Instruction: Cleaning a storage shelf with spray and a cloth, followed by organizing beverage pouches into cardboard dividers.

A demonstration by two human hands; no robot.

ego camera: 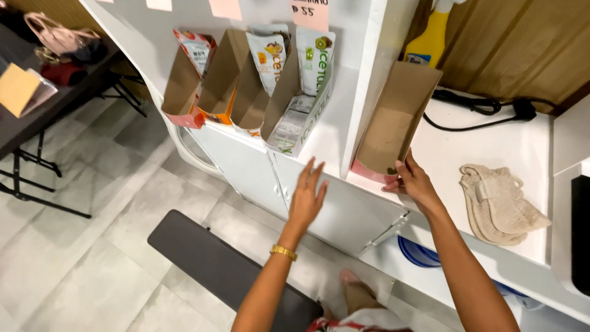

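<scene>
Nearest, the left hand, gold bracelet on its wrist, hovers flat with fingers spread, holding nothing. At twelve o'clock of it, glossy pouches stand in brown cardboard trays. Rightward, the right hand grips an empty cardboard box on the smooth white bench, its pink front edge pinched; a beige knitted cloth lies at three o'clock.

A small shop: snack pouches in cardboard display boxes, price notes above.

Cardboard box stands between pouch boxes and cloth
</scene>
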